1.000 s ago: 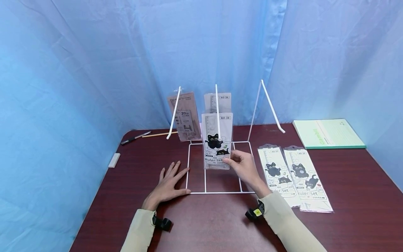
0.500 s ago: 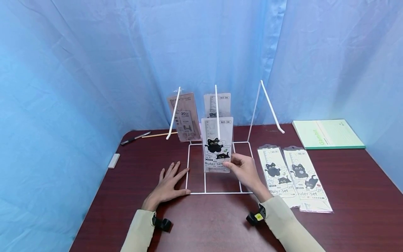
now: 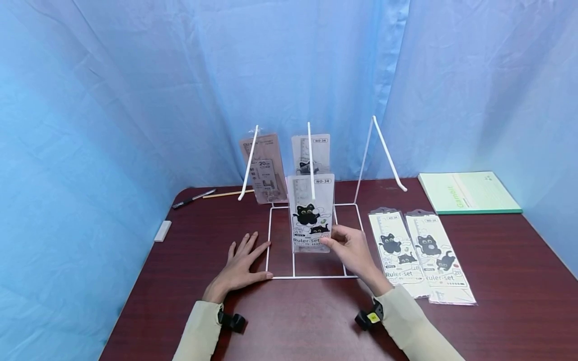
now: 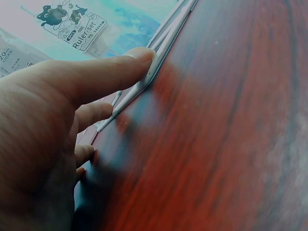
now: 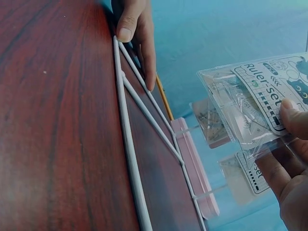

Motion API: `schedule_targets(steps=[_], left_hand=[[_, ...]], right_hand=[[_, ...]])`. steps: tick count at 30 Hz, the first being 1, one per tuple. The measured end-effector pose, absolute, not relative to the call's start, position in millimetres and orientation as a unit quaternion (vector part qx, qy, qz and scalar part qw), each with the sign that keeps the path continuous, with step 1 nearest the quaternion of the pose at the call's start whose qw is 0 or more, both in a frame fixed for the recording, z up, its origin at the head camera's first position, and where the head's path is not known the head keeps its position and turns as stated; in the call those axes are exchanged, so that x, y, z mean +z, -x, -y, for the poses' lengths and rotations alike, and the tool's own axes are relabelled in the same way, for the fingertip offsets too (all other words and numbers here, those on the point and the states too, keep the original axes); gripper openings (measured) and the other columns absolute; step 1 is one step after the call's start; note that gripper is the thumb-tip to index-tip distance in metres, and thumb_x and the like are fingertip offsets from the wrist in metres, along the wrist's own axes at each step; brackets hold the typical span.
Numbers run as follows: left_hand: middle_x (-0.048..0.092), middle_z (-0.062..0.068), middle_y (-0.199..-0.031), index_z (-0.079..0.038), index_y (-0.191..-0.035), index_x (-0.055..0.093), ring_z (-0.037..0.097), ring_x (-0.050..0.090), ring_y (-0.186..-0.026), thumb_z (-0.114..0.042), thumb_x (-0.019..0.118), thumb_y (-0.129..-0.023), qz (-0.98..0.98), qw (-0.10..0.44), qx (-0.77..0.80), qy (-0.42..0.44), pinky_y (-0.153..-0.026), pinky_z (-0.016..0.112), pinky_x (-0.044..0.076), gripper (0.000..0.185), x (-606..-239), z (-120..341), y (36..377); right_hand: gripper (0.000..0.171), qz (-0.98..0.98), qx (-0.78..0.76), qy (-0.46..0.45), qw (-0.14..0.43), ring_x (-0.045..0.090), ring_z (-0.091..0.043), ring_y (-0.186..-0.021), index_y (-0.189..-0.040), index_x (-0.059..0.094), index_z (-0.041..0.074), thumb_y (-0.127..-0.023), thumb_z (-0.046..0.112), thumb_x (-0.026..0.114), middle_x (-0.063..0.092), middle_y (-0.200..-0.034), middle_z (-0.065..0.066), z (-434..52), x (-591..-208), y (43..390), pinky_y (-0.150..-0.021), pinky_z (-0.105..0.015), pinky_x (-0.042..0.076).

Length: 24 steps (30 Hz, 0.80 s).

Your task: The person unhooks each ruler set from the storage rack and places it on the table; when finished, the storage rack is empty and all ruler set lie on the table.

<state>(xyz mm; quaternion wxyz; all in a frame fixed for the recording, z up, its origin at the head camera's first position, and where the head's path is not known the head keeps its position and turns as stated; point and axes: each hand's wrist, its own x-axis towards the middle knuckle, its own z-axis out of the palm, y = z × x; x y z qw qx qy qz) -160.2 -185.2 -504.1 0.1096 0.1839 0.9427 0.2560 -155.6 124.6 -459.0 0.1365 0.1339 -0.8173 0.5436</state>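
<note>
My right hand (image 3: 354, 248) pinches the lower right corner of a clear-packed ruler set (image 3: 311, 223) with black cats on its card. The pack stands upright at the front of the rack's middle rod (image 3: 310, 150); whether its hole is on the rod cannot be made out. Behind it hangs a similar ruler set (image 3: 322, 150). My left hand (image 3: 241, 263) lies with fingers spread, its thumb and fingertips touching the white wire base (image 3: 316, 277) of the rack. In the right wrist view, thumb and fingers grip the ruler set (image 5: 260, 91) by its bottom end.
A pinkish stationery pack (image 3: 271, 173) hangs on the left rod; the right rod (image 3: 390, 155) rises bare. Two ruler sets (image 3: 440, 255) lie on the table at right, before a green notebook (image 3: 469, 193). A pen (image 3: 194, 198), a wooden stick (image 3: 228, 193) and a white block (image 3: 163, 231) lie left.
My right hand has drawn the gripped ruler set towards me and slightly down, and more of the pack behind shows. The left hand has stayed on the rack base.
</note>
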Motion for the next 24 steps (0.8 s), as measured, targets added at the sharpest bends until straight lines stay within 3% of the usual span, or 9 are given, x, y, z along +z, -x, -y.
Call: schedule_targets(steps=[11, 24], left_hand=[[0.016, 0.017, -0.169, -0.023, -0.155, 0.04, 0.042, 0.007, -0.157, -0.052, 0.074, -0.084, -0.941, 0.096, 0.263, -0.19, -0.12, 0.071, 0.001, 0.085, -507, 185, 160], [0.012, 0.014, -0.17, -0.026, -0.157, 0.036, 0.038, 0.002, -0.159, -0.054, 0.073, -0.084, -0.942, 0.115, 0.258, -0.185, -0.121, 0.069, -0.002, 0.086, -502, 186, 159]], right_hand=[[0.009, 0.818, 0.538, -0.145, 0.143, 0.053, 0.004, -0.058, -0.077, 0.073, 0.005, -0.082, 0.009, 0.08, 0.072, -0.066, -0.009, -127, -459, 148, -0.054, -0.017, 0.047], [0.021, 0.819, 0.532, -0.154, 0.146, 0.043, 0.005, -0.053, -0.067, 0.065, 0.01, -0.082, 0.009, 0.08, 0.064, -0.059, -0.004, -132, -456, 136, -0.048, -0.017, 0.039]])
